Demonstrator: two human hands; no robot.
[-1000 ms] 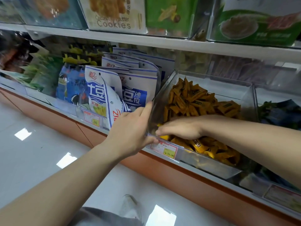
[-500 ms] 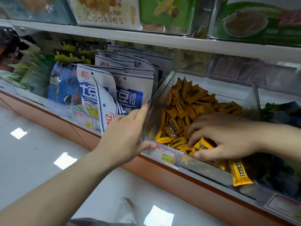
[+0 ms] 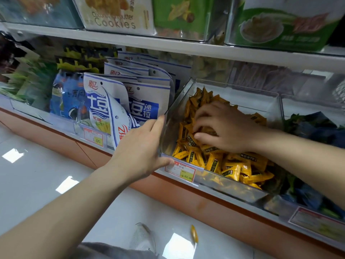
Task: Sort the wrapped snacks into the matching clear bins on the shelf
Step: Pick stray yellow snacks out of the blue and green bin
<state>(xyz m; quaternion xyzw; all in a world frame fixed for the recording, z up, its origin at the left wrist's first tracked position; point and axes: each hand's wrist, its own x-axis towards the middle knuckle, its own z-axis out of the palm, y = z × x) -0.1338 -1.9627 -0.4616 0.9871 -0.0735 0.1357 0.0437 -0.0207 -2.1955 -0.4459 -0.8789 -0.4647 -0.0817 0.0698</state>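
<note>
A clear bin point(image 3: 248, 96) on the lower shelf holds a heap of orange wrapped snacks point(image 3: 229, 165). My left hand point(image 3: 141, 146) grips the bin's front left corner, thumb on the front rim and fingers up along the side wall. My right hand point(image 3: 224, 128) lies on the heap inside the bin, its fingers spread and bent among the wrappers. Whether it holds any wrapper I cannot tell. One orange wrapped snack point(image 3: 194, 235) is down by the white floor below the shelf.
Blue-and-white pouches point(image 3: 141, 107) stand in the compartment to the left of the bin. Dark green and blue wrapped snacks point(image 3: 315, 128) fill the bin to the right. Price tags point(image 3: 180, 171) hang on the shelf edge. Boxes of cookies point(image 3: 115, 14) fill the shelf above.
My right hand moved from the bin's front edge deeper and up onto the heap. An orange snack that hung over the front rim has left it; one now shows by the floor.
</note>
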